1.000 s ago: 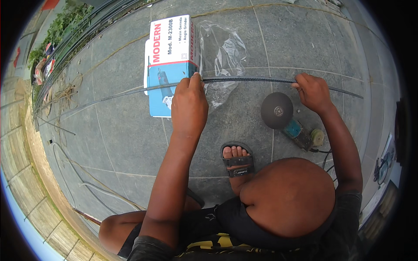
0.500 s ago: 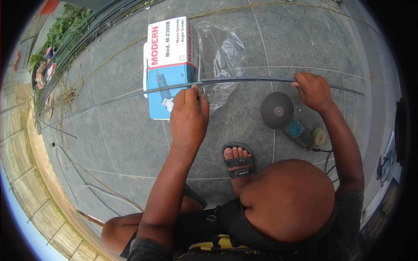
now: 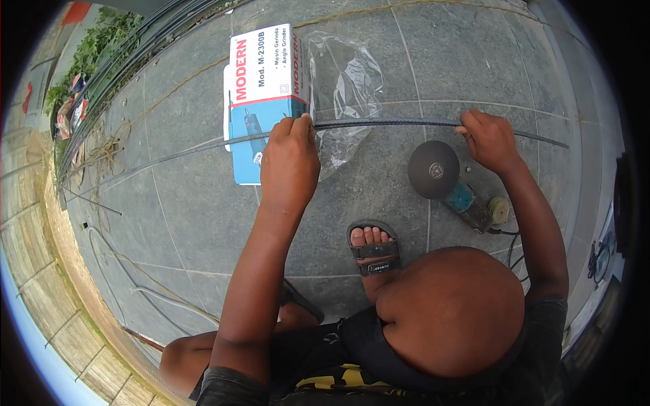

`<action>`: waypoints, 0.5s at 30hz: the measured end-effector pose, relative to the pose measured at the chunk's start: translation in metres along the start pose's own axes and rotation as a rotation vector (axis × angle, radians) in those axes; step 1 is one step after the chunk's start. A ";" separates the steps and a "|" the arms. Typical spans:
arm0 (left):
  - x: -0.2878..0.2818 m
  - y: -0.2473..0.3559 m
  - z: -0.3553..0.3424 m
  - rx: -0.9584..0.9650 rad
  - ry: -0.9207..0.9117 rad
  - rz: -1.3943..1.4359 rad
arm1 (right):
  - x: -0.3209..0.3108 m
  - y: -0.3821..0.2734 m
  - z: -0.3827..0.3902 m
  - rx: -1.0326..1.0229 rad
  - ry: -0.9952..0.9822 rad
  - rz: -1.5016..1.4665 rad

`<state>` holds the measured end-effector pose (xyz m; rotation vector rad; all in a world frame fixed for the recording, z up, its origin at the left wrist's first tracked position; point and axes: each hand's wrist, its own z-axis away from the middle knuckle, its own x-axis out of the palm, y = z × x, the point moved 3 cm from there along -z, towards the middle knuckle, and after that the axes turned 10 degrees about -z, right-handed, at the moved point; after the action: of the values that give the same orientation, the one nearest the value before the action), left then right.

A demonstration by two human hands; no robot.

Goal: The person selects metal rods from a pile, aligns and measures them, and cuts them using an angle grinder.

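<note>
Ribbed steel rods run crosswise over the white-and-blue cardboard box and a crumpled clear plastic bag. My left hand is closed round the rods at the box's lower right corner. My right hand pinches them farther right, where one long end continues past my fingers. Just below that hand, an angle grinder with a broad dark disc lies on the grey tiles, its black cord trailing toward me.
Bundled long rods line the upper left beside plants and colourful litter. A yellowish rope crosses the tiles behind the box. Pale hoses and loose wire lie at lower left. My sandalled foot is below the grinder.
My left hand's fingers sat a little lower half a second ago and are now back up on the rods, much as a second ago. My right hand has barely moved.
</note>
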<state>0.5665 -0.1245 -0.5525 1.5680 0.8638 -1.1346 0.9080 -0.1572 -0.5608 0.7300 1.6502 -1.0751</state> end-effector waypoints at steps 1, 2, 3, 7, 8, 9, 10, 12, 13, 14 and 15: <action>0.000 0.001 0.003 0.000 -0.001 -0.001 | 0.000 0.000 0.000 -0.002 -0.002 0.004; 0.001 0.003 0.007 0.000 0.005 -0.002 | 0.000 0.000 0.001 -0.001 -0.001 0.003; 0.001 0.005 0.009 0.000 0.013 -0.004 | 0.000 0.001 0.001 -0.003 0.000 0.006; 0.001 0.004 0.008 -0.024 0.031 0.025 | -0.001 0.000 -0.002 -0.015 0.011 0.005; 0.000 0.001 0.005 -0.049 0.036 0.074 | -0.002 0.000 -0.002 -0.015 0.012 0.006; 0.000 -0.001 0.003 -0.074 0.040 0.121 | -0.002 -0.001 -0.002 -0.005 0.005 0.001; 0.000 -0.003 0.002 -0.073 0.041 0.121 | -0.002 -0.001 -0.002 0.004 -0.001 -0.005; 0.000 -0.007 0.000 -0.061 0.024 0.172 | -0.001 -0.001 -0.001 0.005 -0.002 -0.003; -0.001 -0.008 -0.002 -0.061 0.023 0.174 | -0.001 0.000 0.000 0.005 -0.005 -0.001; -0.003 -0.010 -0.003 -0.074 0.024 0.218 | -0.001 0.000 0.001 0.006 -0.007 0.000; -0.005 -0.013 -0.004 -0.088 0.028 0.257 | -0.002 -0.001 0.000 0.003 -0.005 -0.006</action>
<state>0.5542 -0.1172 -0.5511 1.5732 0.6971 -0.8817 0.9082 -0.1574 -0.5586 0.7240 1.6481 -1.0829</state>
